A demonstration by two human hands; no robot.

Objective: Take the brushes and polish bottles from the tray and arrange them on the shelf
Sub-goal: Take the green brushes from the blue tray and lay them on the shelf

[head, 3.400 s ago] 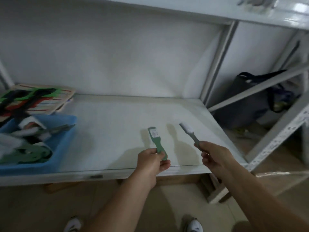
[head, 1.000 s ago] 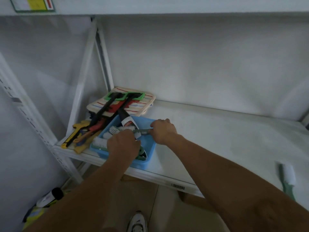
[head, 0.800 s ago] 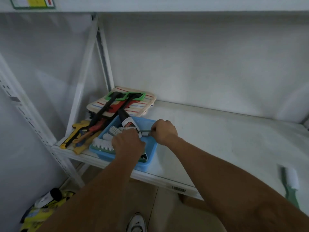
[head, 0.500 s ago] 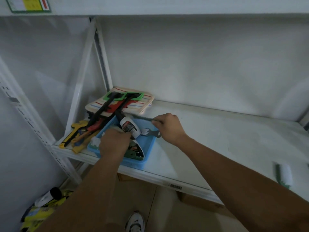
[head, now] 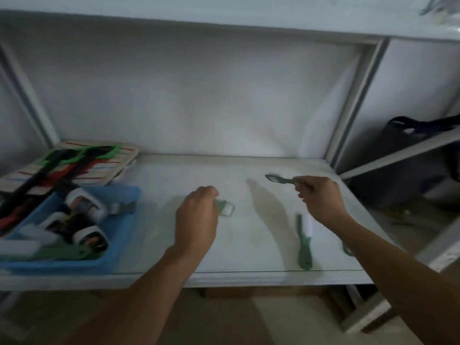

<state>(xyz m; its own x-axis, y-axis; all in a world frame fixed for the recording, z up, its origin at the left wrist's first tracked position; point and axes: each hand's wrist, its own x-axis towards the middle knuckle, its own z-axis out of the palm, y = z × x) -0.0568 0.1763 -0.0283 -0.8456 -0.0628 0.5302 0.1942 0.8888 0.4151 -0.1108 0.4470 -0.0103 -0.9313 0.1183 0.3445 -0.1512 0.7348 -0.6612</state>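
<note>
A blue tray (head: 124, 235) stands at the shelf's left front with polish bottles (head: 86, 204) and brushes (head: 62, 252) inside. My left hand (head: 196, 220) is over the middle of the white shelf (head: 249, 245), shut on a green brush (head: 226, 207) whose head pokes out to the right. My right hand (head: 319, 197) is further right, shut on a thin grey-green brush (head: 277, 179) pointing left. A green brush with white bristles (head: 305, 240) lies on the shelf below my right hand. Part of another green handle (head: 346, 249) shows beside my right forearm.
A striped wooden board (head: 119, 165) with black, red and green tools lies behind the tray. White uprights (head: 353, 105) frame the bay. A dark bag (head: 410, 150) sits beyond the right upright. The floor shows below the shelf's front edge.
Both hands have left the tray and moved right over the shelf, each carrying a brush. The view has swung right with them.
</note>
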